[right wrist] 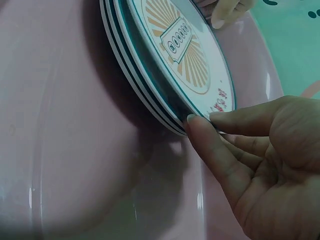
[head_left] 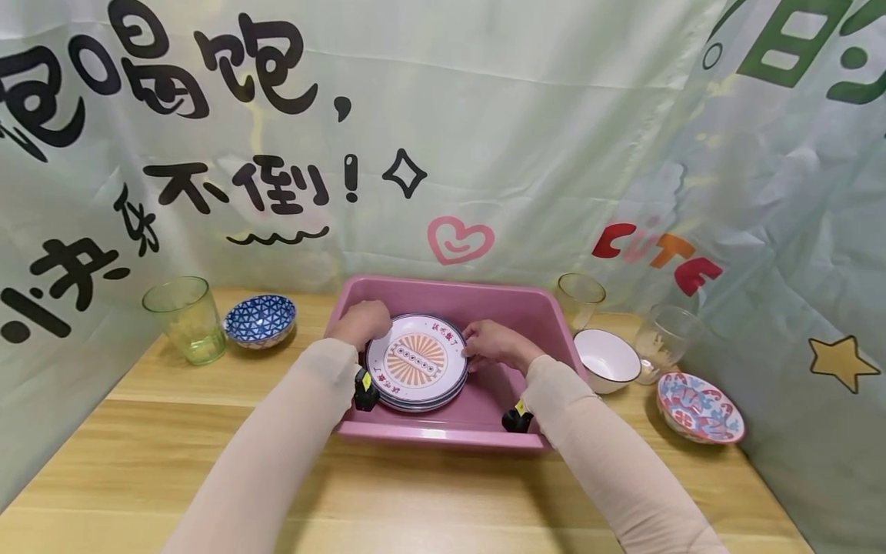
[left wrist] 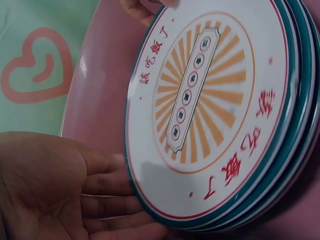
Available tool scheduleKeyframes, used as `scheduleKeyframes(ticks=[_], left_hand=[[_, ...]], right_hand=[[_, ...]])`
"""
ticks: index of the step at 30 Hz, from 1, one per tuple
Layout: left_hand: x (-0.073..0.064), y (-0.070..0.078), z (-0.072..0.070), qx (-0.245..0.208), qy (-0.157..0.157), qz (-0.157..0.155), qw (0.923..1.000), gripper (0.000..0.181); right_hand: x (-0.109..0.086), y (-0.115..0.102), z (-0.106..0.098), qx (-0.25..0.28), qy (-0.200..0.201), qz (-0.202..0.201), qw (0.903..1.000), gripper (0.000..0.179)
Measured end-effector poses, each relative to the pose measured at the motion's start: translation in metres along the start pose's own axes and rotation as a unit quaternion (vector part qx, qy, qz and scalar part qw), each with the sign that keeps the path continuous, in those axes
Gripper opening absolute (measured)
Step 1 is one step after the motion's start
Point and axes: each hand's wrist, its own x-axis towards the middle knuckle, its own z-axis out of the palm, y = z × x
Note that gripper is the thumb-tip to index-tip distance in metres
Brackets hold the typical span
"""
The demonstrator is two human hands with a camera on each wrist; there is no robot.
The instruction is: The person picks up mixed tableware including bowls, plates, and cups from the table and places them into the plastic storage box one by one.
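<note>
A stack of round white plates [head_left: 417, 360] with teal edges, red lettering and an orange sunburst stands in the left part of a pink plastic basin [head_left: 443, 437]. At the stack's left side is my left hand [head_left: 364, 323]; in the left wrist view its fairly straight fingers [left wrist: 112, 205] touch the rim, and its thumb cannot be made out. On the right side, my right hand [head_left: 501, 344] pinches the top plate's edge between thumb and forefinger, seen closely in the right wrist view. Its other fingers [right wrist: 245, 152] lie behind the rim.
Left of the basin stand a green-tinted glass [head_left: 185, 323] and a blue-patterned bowl [head_left: 260, 319]. To its right are a yellowish glass [head_left: 580, 296], a white bowl [head_left: 607, 358], a clear glass [head_left: 661, 342] and a floral bowl [head_left: 701, 408]. Printed cloth [head_left: 526, 154] hangs behind the wooden table [head_left: 415, 500].
</note>
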Motion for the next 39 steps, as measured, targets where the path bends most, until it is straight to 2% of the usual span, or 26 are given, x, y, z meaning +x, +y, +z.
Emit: scheduleKeyframes(ticks=[6, 10, 22, 33, 39], left_hand=[[0.006, -0.001, 0.005, 0.006, 0.005, -0.002, 1.0, 0.036], [0.009, 0.0, 0.006, 0.017, 0.008, -0.007, 0.9998, 0.039], [0.004, 0.002, 0.006, 0.039, 0.009, -0.006, 0.9992, 0.025], [-0.001, 0.003, 0.004, 0.031, 0.012, -0.001, 0.9994, 0.018], [-0.006, 0.005, 0.0, 0.008, 0.011, 0.002, 0.9999, 0.017]], right_hand=[[0.001, 0.003, -0.001, -0.019, 0.002, -0.003, 0.9998, 0.035], [0.001, 0.003, -0.001, -0.033, 0.005, 0.0, 0.9994, 0.035], [-0.002, 0.002, -0.001, -0.056, 0.006, -0.002, 0.9984, 0.039], [0.0, 0.001, -0.002, -0.062, 0.007, 0.001, 0.9981, 0.038], [-0.003, -0.003, -0.004, -0.091, 0.002, -0.008, 0.9958, 0.04]])
